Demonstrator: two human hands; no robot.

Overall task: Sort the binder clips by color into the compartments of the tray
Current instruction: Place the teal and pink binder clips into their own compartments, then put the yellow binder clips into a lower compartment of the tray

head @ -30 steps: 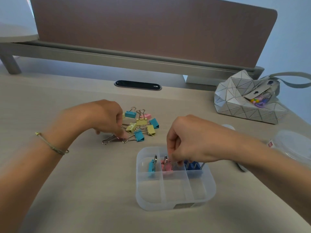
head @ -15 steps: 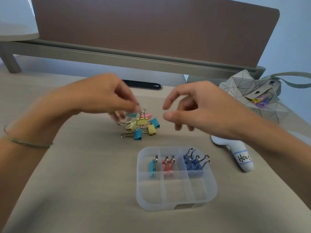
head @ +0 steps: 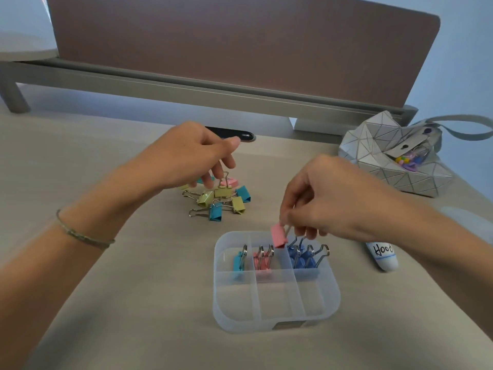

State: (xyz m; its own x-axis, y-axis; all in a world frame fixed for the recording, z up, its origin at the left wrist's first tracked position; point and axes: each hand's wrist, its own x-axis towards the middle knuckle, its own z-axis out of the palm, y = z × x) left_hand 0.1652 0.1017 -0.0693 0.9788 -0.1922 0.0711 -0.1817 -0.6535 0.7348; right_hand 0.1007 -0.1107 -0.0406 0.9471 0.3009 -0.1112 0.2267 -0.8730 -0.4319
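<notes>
the sorting is judged to be partly done, perhaps near its middle. a clear tray [head: 276, 320] with six compartments is set on the tabletop [head: 133, 303], and only its far row has been filled: a teal clip [head: 238, 262] is stood in the far left compartment, pink clips [head: 262, 259] in the far middle one, and several blue clips [head: 304, 259] in the far right one. the three near compartments are seen to hold nothing.

a pink clip [head: 278, 235] is held by its wire handle in a pinch of the right hand [head: 328, 198], and is hung tilted just above the far edge of the tray, over the wall between the pink and the blue compartments. its placing among the pink clips is judged to be the step in hand.

a loose pile [head: 221, 200] is left unsorted on the tabletop beyond the tray: yellow-green clips, teal clips and at least one more pink clip can be made out in it, some partly hidden by the fingers. the left hand [head: 186, 158] is held over this pile with fingers curled downward toward a wire handle; whether anything is actually gripped cannot be told.

no yellow-green clip has been placed yet, so a near compartment will be needed for that colour. a faceted bag [head: 394, 166] and a white tube [head: 384, 256] lie to the right, apart from the work.
</notes>
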